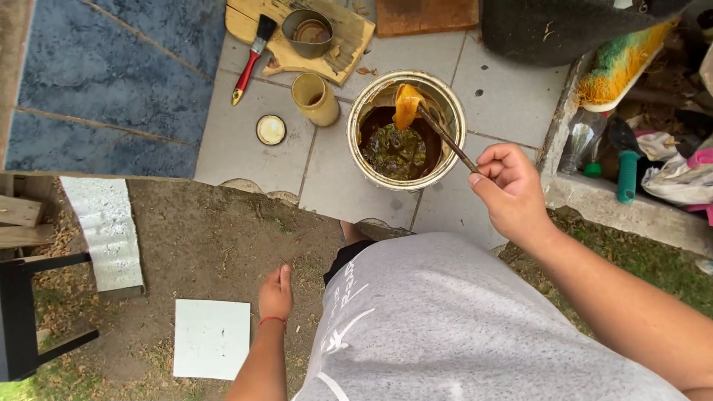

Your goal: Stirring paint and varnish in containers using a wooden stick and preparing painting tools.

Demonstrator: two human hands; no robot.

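Head view, looking straight down. At far left, well away from either hand, a black stool frame (22,312) stood on the dirt beside a pale corrugated sheet (104,230). A white square tile (212,338) lay flat on the bare ground just left of and below the left hand's fingertips. The left hand (275,295) hung low beside the grey shirt (460,319), fingers extended and held loosely together, gripping nothing; a red cord circled the wrist. Far beyond those fingers, on the paving, a red-handled paintbrush (250,59) rested with its bristles on a wooden board (327,37), which also carried a small metal tin (307,33). A yellowish cup (315,98) stood upright just off the board, and a round lid (271,129) lay flat beside it, apart from the cup. Right of these, a large metal paint can (407,130) sat open on the paving, holding dark brown liquid with a greenish sheen. A thin stirring stick (445,137) slanted out of the can, its far end lifted above the liquid and carrying an orange-brown gob. The right hand (509,189) was curled tightly about the stick's near end, thumb over fingers, just outside the can's near-right rim. Past the knuckles, at far right, a green-and-yellow broom head (616,63) and a green-capped bottle (587,145) lay among clutter.
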